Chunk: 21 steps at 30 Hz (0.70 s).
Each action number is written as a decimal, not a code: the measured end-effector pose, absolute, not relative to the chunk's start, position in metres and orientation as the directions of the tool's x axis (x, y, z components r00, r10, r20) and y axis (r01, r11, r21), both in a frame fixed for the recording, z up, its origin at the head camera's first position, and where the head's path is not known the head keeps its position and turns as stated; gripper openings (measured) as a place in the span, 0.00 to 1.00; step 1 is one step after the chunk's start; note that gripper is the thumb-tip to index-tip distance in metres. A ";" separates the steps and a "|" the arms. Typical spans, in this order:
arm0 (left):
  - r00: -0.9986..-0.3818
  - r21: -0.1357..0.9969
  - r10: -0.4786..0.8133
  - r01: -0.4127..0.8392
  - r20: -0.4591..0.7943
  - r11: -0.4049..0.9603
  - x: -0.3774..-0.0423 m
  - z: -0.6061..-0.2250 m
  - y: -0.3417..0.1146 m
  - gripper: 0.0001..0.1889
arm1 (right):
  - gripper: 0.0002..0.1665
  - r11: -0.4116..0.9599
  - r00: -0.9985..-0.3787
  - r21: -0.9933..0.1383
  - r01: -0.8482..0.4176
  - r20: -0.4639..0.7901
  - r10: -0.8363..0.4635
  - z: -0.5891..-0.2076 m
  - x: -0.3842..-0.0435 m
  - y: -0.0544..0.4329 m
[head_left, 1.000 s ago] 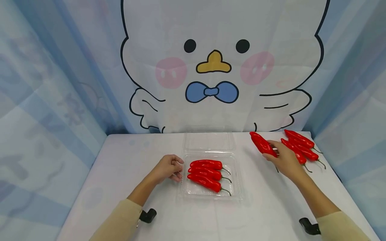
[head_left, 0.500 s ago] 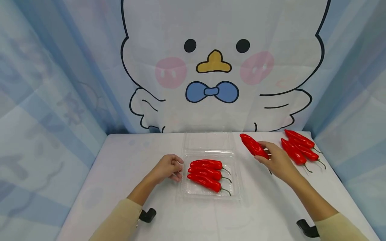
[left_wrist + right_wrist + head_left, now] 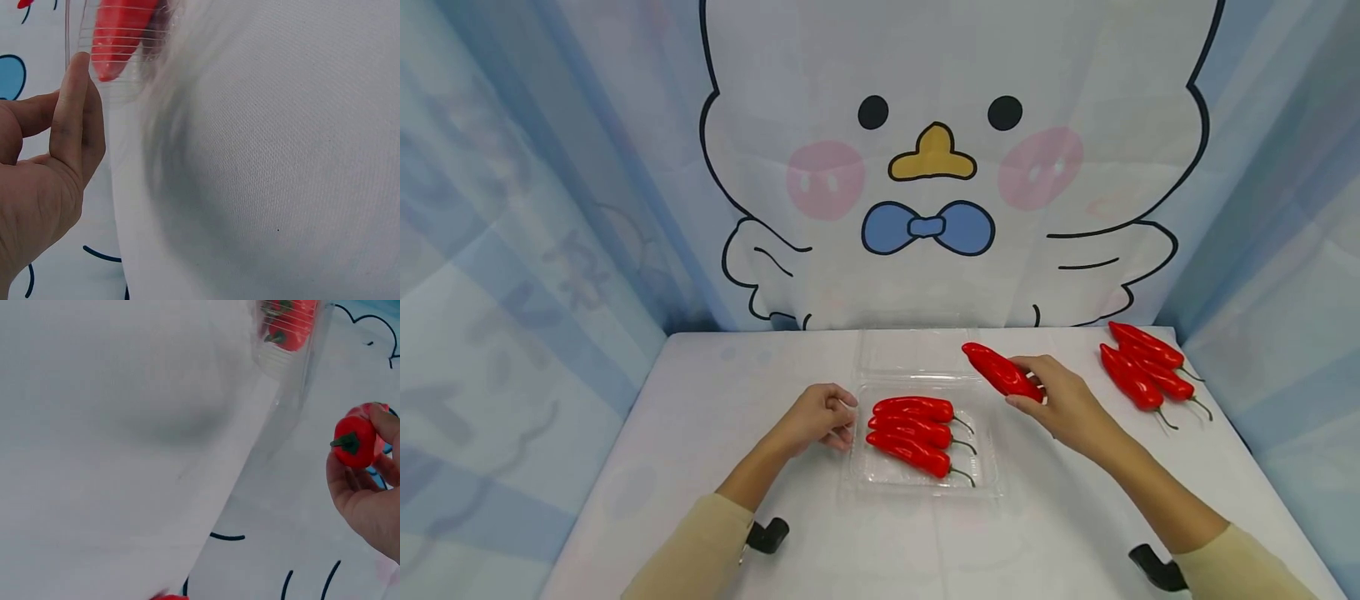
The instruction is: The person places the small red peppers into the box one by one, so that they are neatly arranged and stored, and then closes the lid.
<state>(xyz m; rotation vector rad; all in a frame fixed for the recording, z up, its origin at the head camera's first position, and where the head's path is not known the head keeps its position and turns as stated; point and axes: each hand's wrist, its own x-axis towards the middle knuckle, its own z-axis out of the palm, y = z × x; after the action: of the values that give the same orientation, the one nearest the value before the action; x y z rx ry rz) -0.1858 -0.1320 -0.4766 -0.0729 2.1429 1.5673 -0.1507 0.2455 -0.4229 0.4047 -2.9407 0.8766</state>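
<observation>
My right hand point(image 3: 1063, 404) holds a red chili pepper point(image 3: 996, 367) above the table, thumb on one side and fingers on the other. Its green stem end faces the right wrist camera, and the pepper's tip points left toward the open lid. Beside the left wall of a clear plastic box point(image 3: 925, 493) is my left hand point(image 3: 815, 418), fingers loosely bent. In the left wrist view its fingertips point(image 3: 79, 62) meet the box's edge. Three red peppers point(image 3: 910, 456) lie side by side in the box, stems to the right.
Several more red peppers point(image 3: 1131, 379) lie at the table's back right corner. The box's clear lid point(image 3: 917, 350) is folded back toward the cartoon-printed curtain point(image 3: 932, 287). Patterned curtains enclose both sides of the white table point(image 3: 760, 533).
My right hand has carried its pepper leftward from beside the back right peppers to the box's right rear corner. My left hand and the peppers in the box have stayed put.
</observation>
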 end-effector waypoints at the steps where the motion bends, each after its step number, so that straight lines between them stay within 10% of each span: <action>1: -0.882 0.884 0.234 -0.318 -0.408 0.343 -0.186 -0.476 -0.132 0.12 | 0.38 0.804 -0.962 -0.530 -0.270 0.119 -0.245 -0.422 -0.151 0.243; 21: -0.881 0.881 0.226 -0.327 -0.415 0.342 -0.186 -0.474 -0.131 0.12 | 0.34 0.740 -0.915 -0.566 -0.364 0.071 -0.396 -0.423 -0.143 0.201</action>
<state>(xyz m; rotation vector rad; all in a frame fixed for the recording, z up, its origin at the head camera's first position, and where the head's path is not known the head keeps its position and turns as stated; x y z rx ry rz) -0.1859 -0.1311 -0.4739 -0.0889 2.1410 1.5657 -0.1429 0.2007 -0.4229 0.6519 -2.9801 0.9506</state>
